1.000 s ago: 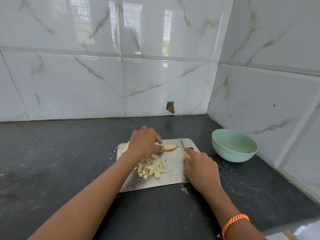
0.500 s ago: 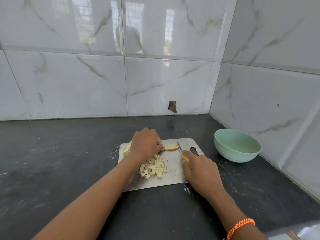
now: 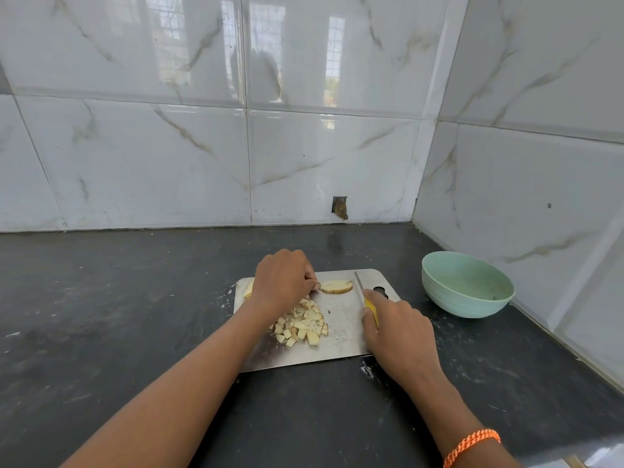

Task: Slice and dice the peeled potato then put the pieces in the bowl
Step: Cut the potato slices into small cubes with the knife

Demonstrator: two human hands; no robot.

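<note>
A steel cutting board (image 3: 341,342) lies on the dark counter. A pile of diced potato (image 3: 302,324) sits at its middle. My left hand (image 3: 282,282) is curled at the board's far left, its fingertips pinching the end of a flat potato slice (image 3: 336,286). More potato (image 3: 248,288) shows behind that hand, mostly hidden. My right hand (image 3: 398,329) grips a yellow-handled knife (image 3: 366,298), its blade pointing away just right of the slice. A mint green bowl (image 3: 467,285) stands to the right of the board, with no potato visible inside.
Tiled walls close the counter at the back and right, meeting in a corner behind the bowl. A small hole (image 3: 339,207) sits low in the back wall. The dark counter (image 3: 111,315) stretches wide to the left.
My right hand has shifted the knife slightly left, closer to the slice. My left hand keeps its hold on the slice.
</note>
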